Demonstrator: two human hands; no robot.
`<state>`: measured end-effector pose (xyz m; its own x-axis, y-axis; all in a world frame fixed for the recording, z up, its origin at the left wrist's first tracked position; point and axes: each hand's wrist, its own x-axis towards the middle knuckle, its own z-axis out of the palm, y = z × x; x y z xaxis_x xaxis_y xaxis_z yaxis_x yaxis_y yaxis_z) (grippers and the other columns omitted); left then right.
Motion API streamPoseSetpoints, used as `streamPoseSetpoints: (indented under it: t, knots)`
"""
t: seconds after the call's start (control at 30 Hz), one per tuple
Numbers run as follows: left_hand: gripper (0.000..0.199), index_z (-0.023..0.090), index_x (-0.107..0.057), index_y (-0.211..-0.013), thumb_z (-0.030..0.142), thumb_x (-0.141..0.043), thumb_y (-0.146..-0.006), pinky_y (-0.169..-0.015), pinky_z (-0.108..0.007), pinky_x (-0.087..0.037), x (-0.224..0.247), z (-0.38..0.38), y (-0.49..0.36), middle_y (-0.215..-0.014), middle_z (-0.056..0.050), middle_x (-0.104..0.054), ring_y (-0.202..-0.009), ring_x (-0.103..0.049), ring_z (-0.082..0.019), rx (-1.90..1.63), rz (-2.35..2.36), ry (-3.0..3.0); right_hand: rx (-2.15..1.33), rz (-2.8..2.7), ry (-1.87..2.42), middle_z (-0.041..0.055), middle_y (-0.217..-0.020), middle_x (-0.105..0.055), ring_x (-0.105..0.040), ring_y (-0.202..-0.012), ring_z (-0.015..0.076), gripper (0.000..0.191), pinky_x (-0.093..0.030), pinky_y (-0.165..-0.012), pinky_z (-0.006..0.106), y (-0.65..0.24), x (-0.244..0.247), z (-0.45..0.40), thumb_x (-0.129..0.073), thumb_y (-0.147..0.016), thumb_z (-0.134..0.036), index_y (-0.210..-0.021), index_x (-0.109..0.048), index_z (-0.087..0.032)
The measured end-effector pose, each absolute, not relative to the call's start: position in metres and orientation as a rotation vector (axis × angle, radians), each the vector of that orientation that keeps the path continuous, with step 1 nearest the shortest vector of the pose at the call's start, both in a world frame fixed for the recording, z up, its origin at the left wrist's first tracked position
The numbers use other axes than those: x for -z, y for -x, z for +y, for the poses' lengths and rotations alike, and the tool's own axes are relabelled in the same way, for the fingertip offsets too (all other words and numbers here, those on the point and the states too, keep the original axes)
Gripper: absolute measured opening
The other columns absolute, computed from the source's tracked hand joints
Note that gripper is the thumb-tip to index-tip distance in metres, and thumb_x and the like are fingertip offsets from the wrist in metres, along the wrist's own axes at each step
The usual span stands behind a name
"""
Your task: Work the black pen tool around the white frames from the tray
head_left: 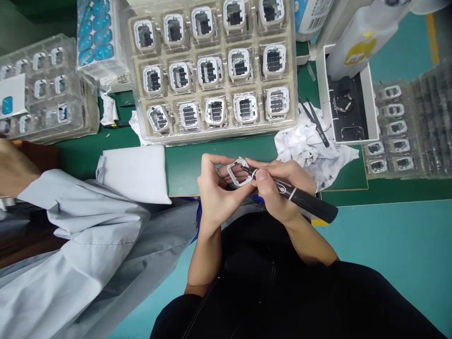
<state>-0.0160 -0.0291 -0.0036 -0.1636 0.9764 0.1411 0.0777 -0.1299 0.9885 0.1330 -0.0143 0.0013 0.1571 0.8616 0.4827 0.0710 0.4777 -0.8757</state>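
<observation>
Between the fingers and thumb of my left hand point(221, 193) is a small white rounded-square frame point(231, 175), tilted toward me near the table's front edge. My right hand point(282, 186) grips a thick black marker pen point(310, 203), its tip touching or very close to the frame's inner edge. The right fingertips also meet the frame's right side. Just beyond my hands stands a clear plastic tray point(190, 136) with similar frames in its pockets.
A crumpled white cloth point(294, 141) with black tweezers point(319, 127) lies right. Beside it are a white box point(370, 94), a bottle point(367, 37) and more trays point(406, 127). At left are a folded white cloth point(137, 169), stacked trays point(84, 117) and a co-worker's sleeve point(92, 226).
</observation>
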Motion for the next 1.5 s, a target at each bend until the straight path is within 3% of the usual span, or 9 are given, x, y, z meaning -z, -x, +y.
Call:
streamPoseSetpoints:
  t: [0.4,0.6,0.8,1.03,1.17,1.33,1.5]
  knots:
    - [0.079,0.030,-0.060,-0.123,0.059,-0.117,-0.077,-0.079,-0.030,-0.079,-0.001,-0.028,0.018,-0.104,0.000,-0.091,-0.087,-0.095,-0.023,-1.323,1.337,-1.239,-0.593,-1.342,0.963,-0.0029,-0.087,-0.088,-0.095,-0.086,0.0249,0.020,-0.081,-0.074,0.038,-0.133,-0.004,-0.012,-0.074,-0.117,-0.041,-0.099,-0.070,-0.034]
    - [0.079,0.029,-0.061,-0.119,0.056,-0.119,-0.073,-0.076,-0.030,-0.078,-0.006,-0.027,0.016,-0.099,-0.001,-0.093,-0.086,-0.094,-0.024,-1.296,1.368,-1.186,-0.682,-1.244,0.910,-0.0067,-0.076,-0.075,-0.087,-0.071,0.0213,0.018,-0.078,-0.070,0.037,-0.134,0.000,-0.011,-0.083,-0.111,-0.036,-0.099,-0.071,-0.032]
    - [0.077,0.028,-0.062,-0.117,0.053,-0.120,-0.073,-0.078,-0.029,-0.079,-0.007,-0.027,0.014,-0.101,-0.001,-0.093,-0.087,-0.094,-0.023,-1.320,1.362,-1.187,-0.674,-1.280,0.971,-0.0053,-0.077,-0.078,-0.089,-0.076,0.0227,0.020,-0.073,-0.064,0.036,-0.136,-0.002,-0.012,-0.082,-0.112,-0.037,-0.098,-0.070,-0.032]
    - [0.066,0.029,-0.066,-0.125,0.055,-0.113,-0.087,-0.085,-0.031,-0.080,0.001,-0.025,0.017,-0.107,0.001,-0.088,-0.091,-0.094,-0.020,-1.392,1.327,-1.352,-0.651,-1.300,0.983,-0.0012,-0.090,-0.087,-0.093,-0.084,0.0251,0.017,-0.080,-0.071,0.038,-0.132,-0.001,-0.015,-0.079,-0.114,-0.040,-0.100,-0.072,-0.032]
    - [0.059,0.028,-0.071,-0.124,0.057,-0.110,-0.091,-0.082,-0.029,-0.079,0.004,-0.024,0.018,-0.112,0.000,-0.087,-0.095,-0.094,-0.020,-1.419,1.365,-1.437,-0.648,-1.302,0.968,-0.0018,-0.088,-0.087,-0.094,-0.085,0.0251,0.016,-0.082,-0.077,0.038,-0.131,-0.003,-0.014,-0.078,-0.114,-0.039,-0.101,-0.072,-0.033]
    - [0.056,0.027,-0.070,-0.120,0.052,-0.110,-0.090,-0.074,-0.026,-0.076,0.000,-0.027,0.013,-0.098,0.003,-0.086,-0.082,-0.091,-0.018,-1.414,1.389,-1.433,-0.609,-1.318,0.984,-0.0038,-0.079,-0.080,-0.093,-0.082,0.0250,0.017,-0.076,-0.066,0.034,-0.132,-0.006,-0.012,-0.080,-0.112,-0.035,-0.098,-0.072,-0.031]
    - [0.059,0.028,-0.065,-0.117,0.047,-0.111,-0.087,-0.069,-0.024,-0.073,-0.004,-0.028,0.009,-0.093,0.005,-0.086,-0.075,-0.088,-0.016,-1.393,1.380,-1.383,-0.648,-1.331,0.992,-0.0021,-0.083,-0.082,-0.092,-0.083,0.0256,0.014,-0.078,-0.068,0.037,-0.136,-0.004,-0.013,-0.082,-0.111,-0.035,-0.102,-0.072,-0.033]
